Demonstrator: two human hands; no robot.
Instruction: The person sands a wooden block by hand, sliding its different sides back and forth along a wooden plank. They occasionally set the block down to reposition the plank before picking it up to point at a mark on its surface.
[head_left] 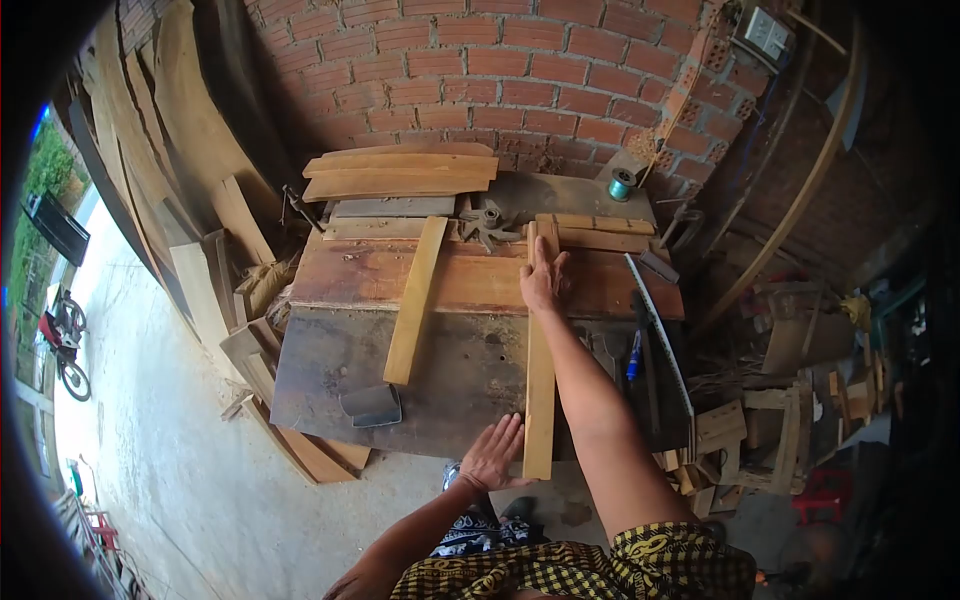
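Note:
A long narrow wooden board lies lengthwise on the workbench, its near end jutting past the front edge. My right hand grips its far part, thumb at the left side and index finger stretched along the top. Beside the board's near end, my left hand is open at the bench's front edge, fingers extended and thumb pointing toward the wood. Further left is a second wooden strip, slightly slanted. A curved dark metal piece sits near the front left. Behind the boards stands a bladed metal cutter head.
Stacked planks lie at the back, before a brick wall. On the right are a long metal ruler, a blue marker and a wire spool. Tall planks lean at left; wood scraps fill the right floor.

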